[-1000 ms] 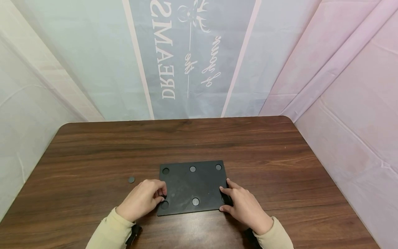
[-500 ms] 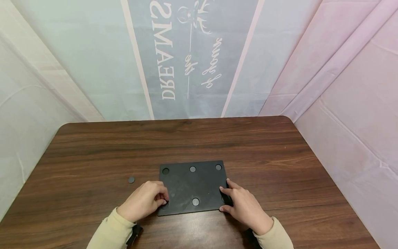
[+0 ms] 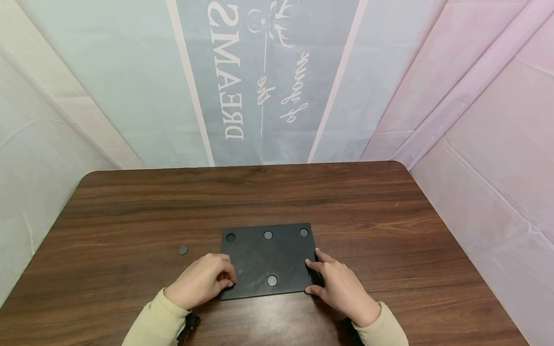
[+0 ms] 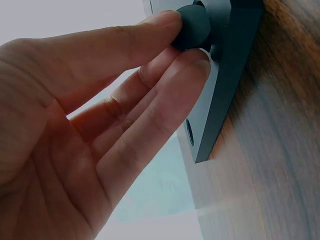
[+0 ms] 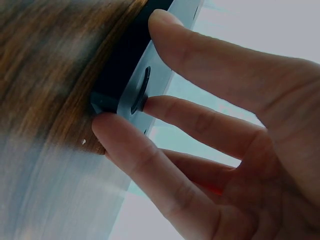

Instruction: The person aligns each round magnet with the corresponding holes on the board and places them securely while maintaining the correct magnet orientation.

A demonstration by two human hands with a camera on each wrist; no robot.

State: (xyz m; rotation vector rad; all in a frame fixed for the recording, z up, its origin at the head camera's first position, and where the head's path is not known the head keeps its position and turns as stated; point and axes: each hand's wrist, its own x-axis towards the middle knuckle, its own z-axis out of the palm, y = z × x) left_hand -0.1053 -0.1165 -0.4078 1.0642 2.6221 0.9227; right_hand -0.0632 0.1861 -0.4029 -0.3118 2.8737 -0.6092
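A flat black rectangular plate (image 3: pixel 253 257) with round recesses lies on the table. My left hand (image 3: pixel 203 278) pinches a small dark disc (image 4: pixel 194 29) between thumb and fingertips, right at the recess in the plate's near left corner. In the left wrist view the disc stands tilted against the plate's surface; my fingers cover that recess in the head view. My right hand (image 3: pixel 339 283) holds the near right corner, thumb on the front edge, one finger along the right side and another touching the top beside a recess. Grey discs (image 3: pixel 272 280) sit in several recesses.
One loose grey disc (image 3: pixel 183 250) lies on the wooden table (image 3: pixel 143 206), left of the plate. The far left recess (image 3: pixel 231 238) looks dark and hollow. A printed fabric backdrop (image 3: pixel 277 96) hangs behind the table's far edge.
My left hand has shifted slightly toward the front edge and right, bringing the disc from above the near left recess down to it. My right hand and the plate have stayed put.
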